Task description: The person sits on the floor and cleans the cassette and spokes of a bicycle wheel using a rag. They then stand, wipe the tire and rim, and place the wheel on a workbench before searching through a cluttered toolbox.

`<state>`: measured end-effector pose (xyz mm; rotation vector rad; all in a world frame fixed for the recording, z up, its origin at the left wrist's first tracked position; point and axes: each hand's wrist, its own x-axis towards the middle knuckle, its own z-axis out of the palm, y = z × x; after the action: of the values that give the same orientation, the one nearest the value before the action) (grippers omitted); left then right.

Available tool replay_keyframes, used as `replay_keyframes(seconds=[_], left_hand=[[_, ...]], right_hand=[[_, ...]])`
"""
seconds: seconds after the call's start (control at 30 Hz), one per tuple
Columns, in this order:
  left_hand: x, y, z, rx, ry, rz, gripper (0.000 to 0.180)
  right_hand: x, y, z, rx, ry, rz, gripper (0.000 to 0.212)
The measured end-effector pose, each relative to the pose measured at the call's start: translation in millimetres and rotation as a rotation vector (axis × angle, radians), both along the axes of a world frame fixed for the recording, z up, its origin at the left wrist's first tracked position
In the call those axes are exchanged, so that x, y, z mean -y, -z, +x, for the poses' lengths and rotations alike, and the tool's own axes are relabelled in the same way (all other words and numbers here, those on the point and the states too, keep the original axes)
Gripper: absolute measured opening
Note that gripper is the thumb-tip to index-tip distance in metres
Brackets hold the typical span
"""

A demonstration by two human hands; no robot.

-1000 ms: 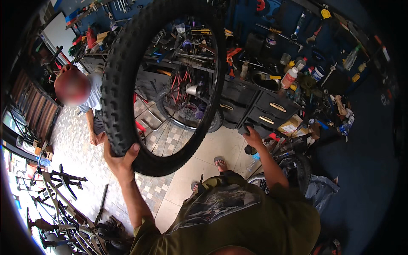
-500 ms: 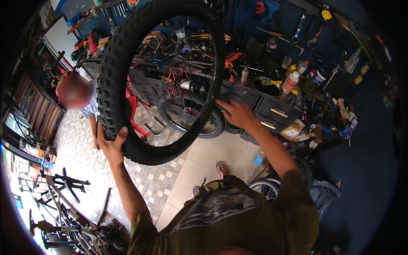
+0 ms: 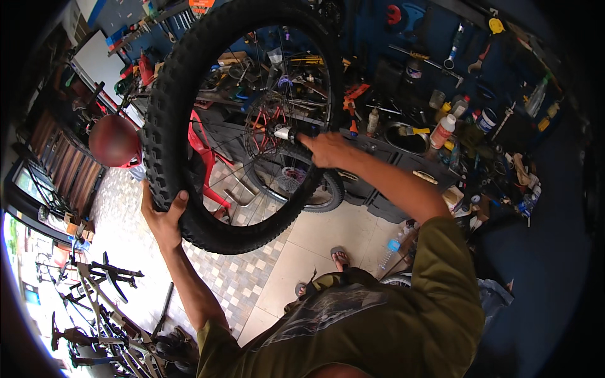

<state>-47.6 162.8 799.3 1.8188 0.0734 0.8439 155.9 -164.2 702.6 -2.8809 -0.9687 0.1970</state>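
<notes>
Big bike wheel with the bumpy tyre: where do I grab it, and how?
Probably by its thick tyre, low on the left, where the left hand grips it. Come from outside and below: it's held up, and its round, chunky edge should give hands plenty to wrap around.

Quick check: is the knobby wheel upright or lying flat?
Upright, or nearly so: the left hand grips the knobby wheel low down, holding it on edge, its hub lying crosswise.
</notes>
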Motion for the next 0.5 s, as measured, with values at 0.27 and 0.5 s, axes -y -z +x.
replay_keyframes(seconds=[0.27,0.5], left_hand=[[8,-9,0,-0.036,0.031,0.004,0.069],[8,-5,4,-0.015,0.012,0.068,0.07]], right_hand=[[-13,23,-47,-1.429,0.048,1.595,0.068],[60,69,-73,-1.107,0.104,1.673,0.058]])
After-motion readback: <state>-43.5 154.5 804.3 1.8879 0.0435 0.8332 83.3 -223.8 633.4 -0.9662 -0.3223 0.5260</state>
